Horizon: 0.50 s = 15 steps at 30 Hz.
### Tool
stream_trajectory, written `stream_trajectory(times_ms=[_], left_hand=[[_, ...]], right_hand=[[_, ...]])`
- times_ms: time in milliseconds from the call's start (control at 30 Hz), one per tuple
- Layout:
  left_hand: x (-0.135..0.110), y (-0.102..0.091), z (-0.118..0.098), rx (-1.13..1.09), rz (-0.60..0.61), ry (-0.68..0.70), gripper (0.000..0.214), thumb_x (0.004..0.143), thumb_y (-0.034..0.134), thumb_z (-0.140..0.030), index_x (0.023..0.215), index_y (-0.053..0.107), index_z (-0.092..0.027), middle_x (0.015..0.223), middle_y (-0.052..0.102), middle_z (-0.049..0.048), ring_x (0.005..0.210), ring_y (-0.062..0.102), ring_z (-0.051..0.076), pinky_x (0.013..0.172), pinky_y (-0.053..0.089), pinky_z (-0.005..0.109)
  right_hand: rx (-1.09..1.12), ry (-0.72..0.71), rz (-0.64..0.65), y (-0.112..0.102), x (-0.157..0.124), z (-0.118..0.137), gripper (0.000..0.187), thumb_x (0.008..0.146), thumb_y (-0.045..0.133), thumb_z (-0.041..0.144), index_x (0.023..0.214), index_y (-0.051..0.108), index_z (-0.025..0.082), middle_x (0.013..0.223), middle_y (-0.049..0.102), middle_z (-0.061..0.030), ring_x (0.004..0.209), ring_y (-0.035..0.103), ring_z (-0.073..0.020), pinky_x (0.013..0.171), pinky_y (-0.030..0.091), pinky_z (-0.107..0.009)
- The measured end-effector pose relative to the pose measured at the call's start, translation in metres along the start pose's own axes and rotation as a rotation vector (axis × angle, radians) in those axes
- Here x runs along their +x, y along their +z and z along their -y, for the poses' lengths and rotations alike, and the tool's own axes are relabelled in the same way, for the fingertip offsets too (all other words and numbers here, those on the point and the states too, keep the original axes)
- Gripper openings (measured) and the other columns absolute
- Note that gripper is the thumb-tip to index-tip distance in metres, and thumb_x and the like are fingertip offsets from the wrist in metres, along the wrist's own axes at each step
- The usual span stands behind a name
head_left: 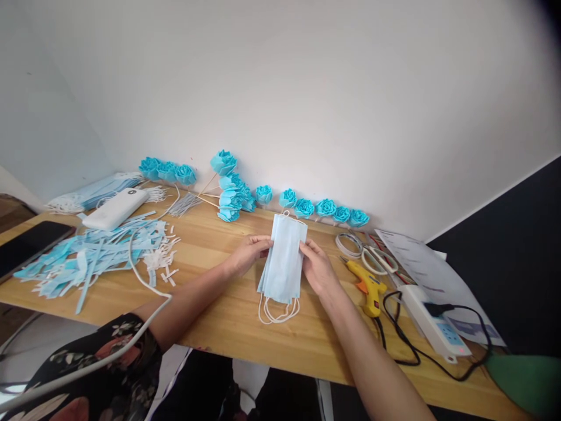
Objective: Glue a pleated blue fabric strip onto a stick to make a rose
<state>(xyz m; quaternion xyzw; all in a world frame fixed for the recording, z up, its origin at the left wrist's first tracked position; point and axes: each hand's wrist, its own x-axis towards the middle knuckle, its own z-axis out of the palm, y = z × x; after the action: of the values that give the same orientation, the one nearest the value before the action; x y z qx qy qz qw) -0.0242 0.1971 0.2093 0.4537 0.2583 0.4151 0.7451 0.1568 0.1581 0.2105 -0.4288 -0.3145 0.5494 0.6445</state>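
Note:
A small stack of light blue face masks is held up over the middle of the wooden table, long side upright, with white ear loops hanging below and poking out on top. My left hand pinches the stack's left edge, thumb and fingers closed on it. On the opposite edge, my right hand grips it between thumb and fingers. The masks' lower left corners fan slightly apart. Behind the stack, a row of blue flowers lines the wall.
Right of my hands lie a yellow glue gun, scissors, a tape roll and a white power strip with black cords. At left are cut blue strips, a white power bank, a phone and a mask pile.

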Motion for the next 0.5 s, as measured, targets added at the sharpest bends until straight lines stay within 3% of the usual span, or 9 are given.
stream_trajectory(times_ms=[100, 233, 300, 400, 467, 500], left_hand=[[-0.001, 0.000, 0.000, 0.016, 0.022, 0.023, 0.033, 0.066, 0.080, -0.043, 0.076, 0.074, -0.013, 0.082, 0.073, 0.0081, 0.080, 0.066, 0.020, 0.085, 0.049, 0.033], [0.003, 0.005, -0.004, 0.113, 0.012, 0.039, 0.033, 0.069, 0.075, -0.044, 0.079, 0.074, -0.013, 0.083, 0.073, 0.0086, 0.081, 0.066, 0.021, 0.082, 0.050, 0.032], [-0.002, 0.012, -0.012, 0.202, 0.007, 0.064, 0.037, 0.072, 0.073, -0.042, 0.097, 0.075, -0.014, 0.094, 0.074, 0.0100, 0.087, 0.067, 0.023, 0.079, 0.051, 0.031], [-0.035, 0.020, -0.025, 0.432, 0.008, 0.121, 0.065, 0.076, 0.070, -0.037, 0.138, 0.054, -0.025, 0.123, 0.067, 0.0116, 0.100, 0.066, 0.025, 0.083, 0.052, 0.035], [-0.068, 0.018, -0.031, 0.727, -0.005, 0.157, 0.075, 0.078, 0.071, -0.035, 0.147, 0.042, -0.035, 0.138, 0.058, 0.0085, 0.109, 0.063, 0.027, 0.092, 0.050, 0.039], [-0.084, 0.012, -0.034, 0.860, -0.021, 0.196, 0.073, 0.078, 0.072, -0.036, 0.146, 0.043, -0.038, 0.139, 0.057, 0.0069, 0.112, 0.062, 0.028, 0.095, 0.049, 0.040]], right_hand=[[0.034, 0.049, 0.021, 0.002, -0.002, 0.003, 0.043, 0.061, 0.085, 0.030, 0.101, 0.071, 0.024, 0.087, 0.077, 0.0009, 0.075, 0.069, -0.0161, 0.069, 0.054, -0.026], [-0.010, 0.131, 0.093, 0.002, -0.003, 0.004, 0.037, 0.058, 0.086, 0.030, 0.090, 0.072, 0.019, 0.082, 0.078, -0.0029, 0.071, 0.071, -0.0194, 0.065, 0.055, -0.028], [-0.018, 0.158, 0.061, 0.000, -0.002, 0.005, 0.034, 0.056, 0.086, 0.029, 0.084, 0.072, 0.018, 0.075, 0.077, -0.0030, 0.063, 0.069, -0.0184, 0.061, 0.054, -0.027], [0.001, 0.151, -0.008, -0.003, 0.001, 0.004, 0.028, 0.054, 0.086, 0.028, 0.077, 0.072, 0.017, 0.068, 0.075, -0.0024, 0.057, 0.067, -0.0175, 0.058, 0.053, -0.028], [0.017, 0.127, -0.052, -0.004, 0.001, 0.003, 0.027, 0.054, 0.084, 0.027, 0.076, 0.072, 0.018, 0.066, 0.075, -0.0018, 0.056, 0.066, -0.0170, 0.057, 0.052, -0.027], [0.017, 0.126, -0.069, -0.004, 0.002, 0.003, 0.026, 0.054, 0.083, 0.027, 0.075, 0.072, 0.017, 0.065, 0.074, -0.0018, 0.055, 0.065, -0.0168, 0.056, 0.051, -0.027]])
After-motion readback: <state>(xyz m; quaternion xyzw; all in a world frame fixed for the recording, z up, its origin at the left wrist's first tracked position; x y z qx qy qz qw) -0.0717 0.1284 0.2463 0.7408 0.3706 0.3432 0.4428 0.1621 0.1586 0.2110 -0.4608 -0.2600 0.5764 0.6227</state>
